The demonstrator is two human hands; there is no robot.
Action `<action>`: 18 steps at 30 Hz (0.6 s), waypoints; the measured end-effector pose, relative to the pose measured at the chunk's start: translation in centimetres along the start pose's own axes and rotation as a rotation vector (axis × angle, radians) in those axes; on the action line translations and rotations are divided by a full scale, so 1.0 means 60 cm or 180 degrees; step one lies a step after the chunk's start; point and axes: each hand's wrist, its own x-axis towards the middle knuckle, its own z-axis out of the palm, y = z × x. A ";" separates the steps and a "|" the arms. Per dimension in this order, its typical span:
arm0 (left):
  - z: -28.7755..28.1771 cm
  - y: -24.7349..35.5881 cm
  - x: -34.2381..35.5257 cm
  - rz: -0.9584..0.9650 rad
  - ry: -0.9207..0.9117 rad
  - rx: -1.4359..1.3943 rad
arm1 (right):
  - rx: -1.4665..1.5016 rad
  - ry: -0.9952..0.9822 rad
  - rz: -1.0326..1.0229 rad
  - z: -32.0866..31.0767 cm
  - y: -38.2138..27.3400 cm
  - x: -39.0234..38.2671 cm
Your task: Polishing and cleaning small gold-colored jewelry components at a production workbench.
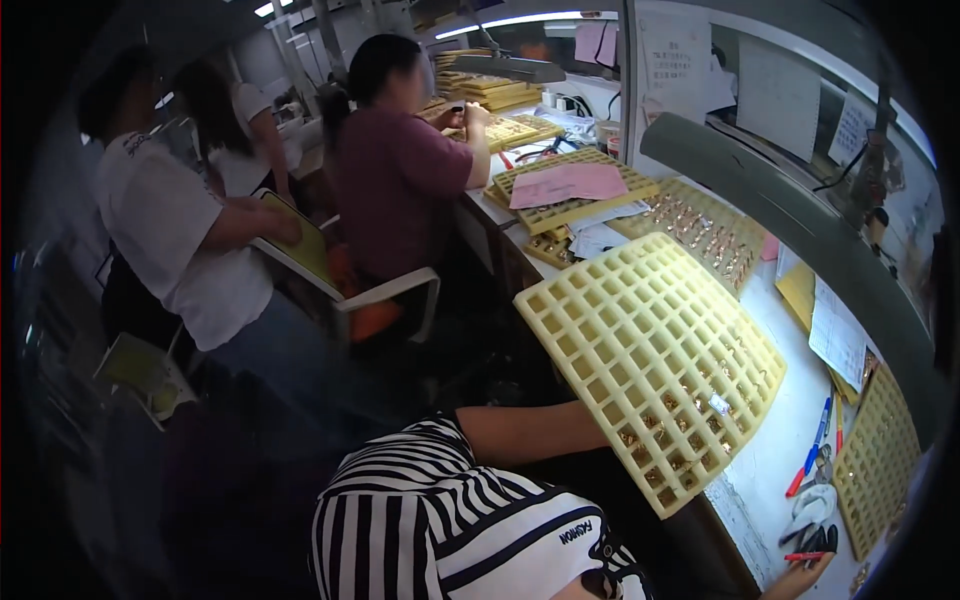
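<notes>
A yellow gridded tray (pixel 640 330) lies tilted in front of me, jutting past the table's near edge. Small gold-coloured jewellery pieces (pixel 655 430) sit in its lower and right compartments; many upper-left ones look bare. A little white tag (pixel 718 404) rests among them. My left forearm (pixel 535 432) runs under the tray, which hides my left hand and its grip. At the lower right edge, my right hand (pixel 800 578) is partly cut off, its fingers bent at a thin red item (pixel 805 556) and dark tips (pixel 822 540). A crumpled grey-white cloth (pixel 812 508) lies just beyond them.
Blue and red pens (pixel 815 450) lie on the white table (pixel 765 480). Another gridded tray (pixel 880 470) stands at right, and a filled one (pixel 700 225) behind. Pink paper (pixel 568 185) covers a further tray. A lamp (pixel 790 210) arches overhead. Co-workers (pixel 400 170) are at left.
</notes>
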 end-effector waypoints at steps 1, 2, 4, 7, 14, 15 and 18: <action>0.002 0.003 0.008 0.0058 0.0020 -0.0018 | 0.0105 -0.0038 -0.0139 -0.004 0.006 0.001; 0.024 -0.028 -0.021 0.0049 0.0020 -0.0020 | 0.0093 -0.0041 -0.0129 -0.005 0.011 0.006; 0.012 -0.037 0.013 0.0009 0.0003 -0.0024 | 0.1161 0.0026 0.0501 -0.014 0.021 0.014; 0.030 -0.072 0.029 -0.0070 -0.0048 -0.0083 | 0.1186 -0.0021 0.0435 -0.028 0.129 0.028; 0.049 -0.053 0.118 -0.0470 -0.0311 -0.0331 | 0.0450 0.0036 0.0079 -0.060 0.260 -0.018; 0.048 -0.034 0.123 -0.0460 -0.0357 -0.0337 | 0.0475 0.0068 0.0084 -0.055 0.266 -0.020; 0.033 -0.026 0.146 -0.0668 -0.0502 -0.0383 | 0.0481 0.0044 0.0242 -0.075 0.303 -0.044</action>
